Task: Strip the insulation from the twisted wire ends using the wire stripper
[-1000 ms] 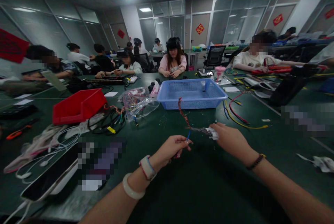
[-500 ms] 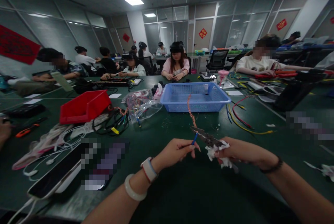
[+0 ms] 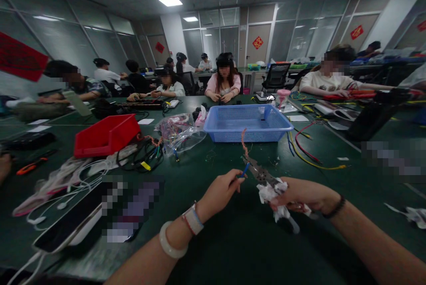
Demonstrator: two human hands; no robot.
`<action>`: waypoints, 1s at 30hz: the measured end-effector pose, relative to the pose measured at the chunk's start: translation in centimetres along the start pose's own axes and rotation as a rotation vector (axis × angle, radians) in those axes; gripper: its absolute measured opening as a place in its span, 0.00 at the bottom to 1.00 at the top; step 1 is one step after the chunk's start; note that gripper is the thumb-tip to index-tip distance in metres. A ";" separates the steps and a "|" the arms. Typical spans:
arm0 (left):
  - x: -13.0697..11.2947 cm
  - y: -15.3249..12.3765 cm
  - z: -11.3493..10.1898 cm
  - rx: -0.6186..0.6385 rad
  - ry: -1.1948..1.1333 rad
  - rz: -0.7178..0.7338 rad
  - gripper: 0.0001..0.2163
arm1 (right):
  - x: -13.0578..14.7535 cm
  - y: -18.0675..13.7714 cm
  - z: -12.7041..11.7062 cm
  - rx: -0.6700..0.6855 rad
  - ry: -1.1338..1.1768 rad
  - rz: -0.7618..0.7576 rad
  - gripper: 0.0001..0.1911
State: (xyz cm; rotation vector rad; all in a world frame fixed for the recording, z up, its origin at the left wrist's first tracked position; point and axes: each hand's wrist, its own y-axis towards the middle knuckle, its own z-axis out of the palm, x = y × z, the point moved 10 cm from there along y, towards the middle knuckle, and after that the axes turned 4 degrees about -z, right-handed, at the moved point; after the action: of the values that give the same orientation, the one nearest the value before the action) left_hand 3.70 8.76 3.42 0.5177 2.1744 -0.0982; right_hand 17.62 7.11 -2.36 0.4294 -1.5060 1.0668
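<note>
My left hand [image 3: 220,193] is closed in a pinch on a thin blue wire [image 3: 244,170], low in the middle of the view above the dark green table [image 3: 233,240]. My right hand [image 3: 302,195] is closed round the handles of metal wire strippers [image 3: 261,173], which are wrapped in white tissue [image 3: 271,193]. The tool's jaws point up and left and meet the wire close to my left fingertips. From the jaws a reddish-brown twisted strand [image 3: 244,142] curls upward, in front of the blue basket.
A blue mesh basket [image 3: 248,122] stands beyond my hands. A red bin [image 3: 105,135], a clear bag of wires [image 3: 181,130] and tangled cables [image 3: 140,156] lie to the left. Red and yellow wires [image 3: 308,154] run to the right. Several people sit round the far side.
Both hands have drawn closer to me. The strippers have turned from lying level to pointing up and left, and my right hand now grips the tissue-wrapped handles more fully.
</note>
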 end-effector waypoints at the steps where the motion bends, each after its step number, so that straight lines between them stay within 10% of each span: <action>1: 0.2 0.1 0.0 -0.007 0.002 -0.020 0.12 | -0.1 0.1 0.0 -0.002 0.017 0.001 0.13; 21: 1.8 -0.1 -2.8 -0.287 -0.255 -0.074 0.14 | -0.2 -0.6 1.8 0.140 0.092 0.032 0.21; 24: 1.7 0.0 -2.2 -0.225 -0.202 -0.086 0.14 | 2.1 -1.0 -0.3 -0.045 -0.073 -0.116 0.21; 30: 1.6 0.3 0.1 -0.020 -0.150 -0.102 0.16 | 8.1 -4.9 -6.8 -0.840 -0.776 -0.536 0.18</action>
State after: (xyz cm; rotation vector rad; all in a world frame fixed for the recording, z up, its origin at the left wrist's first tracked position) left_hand 3.05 9.48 2.14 0.3754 2.0529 -0.1653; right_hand 23.37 12.42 6.27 0.6183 -2.1668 -0.2437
